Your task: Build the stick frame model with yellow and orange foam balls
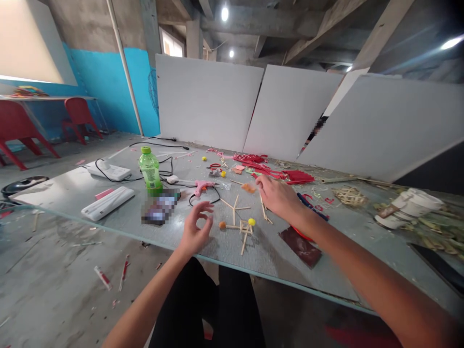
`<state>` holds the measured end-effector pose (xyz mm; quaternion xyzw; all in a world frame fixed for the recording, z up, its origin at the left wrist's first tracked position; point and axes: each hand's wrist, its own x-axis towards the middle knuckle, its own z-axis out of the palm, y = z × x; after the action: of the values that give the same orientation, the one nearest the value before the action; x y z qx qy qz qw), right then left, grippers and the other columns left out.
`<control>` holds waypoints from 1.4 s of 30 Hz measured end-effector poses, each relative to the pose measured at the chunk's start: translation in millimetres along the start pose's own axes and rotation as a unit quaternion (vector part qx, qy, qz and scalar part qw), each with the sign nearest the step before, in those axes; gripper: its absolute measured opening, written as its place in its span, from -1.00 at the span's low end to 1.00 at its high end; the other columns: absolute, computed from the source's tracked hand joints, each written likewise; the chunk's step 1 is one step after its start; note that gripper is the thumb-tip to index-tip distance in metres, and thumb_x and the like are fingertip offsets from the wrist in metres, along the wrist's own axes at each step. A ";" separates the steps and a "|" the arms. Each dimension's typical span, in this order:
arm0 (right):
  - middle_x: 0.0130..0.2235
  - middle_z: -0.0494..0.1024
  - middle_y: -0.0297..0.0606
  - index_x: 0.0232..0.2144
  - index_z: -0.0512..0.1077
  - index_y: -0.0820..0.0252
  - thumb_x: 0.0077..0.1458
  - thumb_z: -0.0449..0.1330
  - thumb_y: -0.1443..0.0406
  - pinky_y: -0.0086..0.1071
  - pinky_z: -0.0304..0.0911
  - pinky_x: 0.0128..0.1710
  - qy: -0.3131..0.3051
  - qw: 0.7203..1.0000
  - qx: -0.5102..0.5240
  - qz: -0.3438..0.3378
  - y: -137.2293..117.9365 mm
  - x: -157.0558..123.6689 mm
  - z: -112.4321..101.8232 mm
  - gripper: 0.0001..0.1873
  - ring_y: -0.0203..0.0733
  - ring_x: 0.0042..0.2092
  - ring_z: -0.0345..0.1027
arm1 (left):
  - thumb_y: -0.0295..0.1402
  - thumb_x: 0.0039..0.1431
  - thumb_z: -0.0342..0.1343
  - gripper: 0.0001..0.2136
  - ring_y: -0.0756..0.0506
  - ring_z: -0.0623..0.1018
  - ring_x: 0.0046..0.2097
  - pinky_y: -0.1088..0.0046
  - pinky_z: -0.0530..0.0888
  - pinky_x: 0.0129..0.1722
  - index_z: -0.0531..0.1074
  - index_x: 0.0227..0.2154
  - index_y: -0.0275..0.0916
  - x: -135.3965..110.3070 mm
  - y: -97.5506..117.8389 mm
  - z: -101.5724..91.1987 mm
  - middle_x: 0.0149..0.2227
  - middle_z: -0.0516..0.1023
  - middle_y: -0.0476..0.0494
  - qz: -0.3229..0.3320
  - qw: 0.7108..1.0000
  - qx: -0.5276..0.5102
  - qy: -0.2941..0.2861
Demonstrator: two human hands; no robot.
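My left hand hovers over the table's near edge with fingers curled apart and nothing in it. A stick figure of thin wooden sticks with an orange ball and a yellow ball lies just right of it. My right hand reaches palm-down over loose sticks, its fingers spread near an orange scrap. A pink glue gun lies beyond my left hand.
A green bottle, a white power strip and a white flat case sit at the left. Red paper strips lie at the back, a dark red card near the edge, white cups at right. White boards stand behind the glass table.
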<state>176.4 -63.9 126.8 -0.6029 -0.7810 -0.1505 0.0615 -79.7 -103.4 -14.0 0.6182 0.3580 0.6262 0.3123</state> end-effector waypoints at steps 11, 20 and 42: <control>-0.26 0.57 -0.38 -0.19 0.28 0.05 0.31 0.00 0.48 -0.41 0.23 -0.36 -0.078 0.910 0.331 -0.238 -80.4 -169.1 9.2 -0.79 -0.28 -0.34 0.52 | -0.09 0.23 0.31 -0.46 0.01 0.54 -0.39 0.48 0.52 -0.38 0.43 0.16 -0.30 -83.9 58.1 7.6 -0.22 0.58 -0.19 -0.343 0.812 -0.286 -0.376; -0.28 0.62 -0.38 -0.15 0.37 0.05 0.31 0.15 0.35 -0.47 0.31 -0.38 -0.144 0.853 0.492 -0.096 -86.2 -182.6 46.0 -0.91 -0.30 -0.38 0.50 | -0.06 0.18 0.35 -0.44 0.03 0.47 -0.35 0.53 0.41 -0.36 0.44 0.13 -0.28 -88.2 46.7 2.7 -0.26 0.49 -0.10 -0.366 0.822 -0.238 -0.366; -0.23 0.49 -0.29 -0.10 0.48 0.09 0.35 0.17 0.35 -0.42 0.38 -0.30 0.006 0.886 0.434 -0.165 -89.0 -170.5 52.6 -0.88 -0.31 -0.34 0.46 | 0.08 0.47 -0.13 -0.43 -0.04 0.49 -0.30 0.45 0.40 -0.31 0.41 0.15 -0.34 -88.8 55.1 10.1 -0.32 0.46 -0.13 -0.315 0.842 -0.235 -0.370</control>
<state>140.7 -225.4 15.4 -0.3774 -0.8564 0.1916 0.2958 -63.2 -207.1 -17.2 0.5660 0.2339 0.2843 0.7376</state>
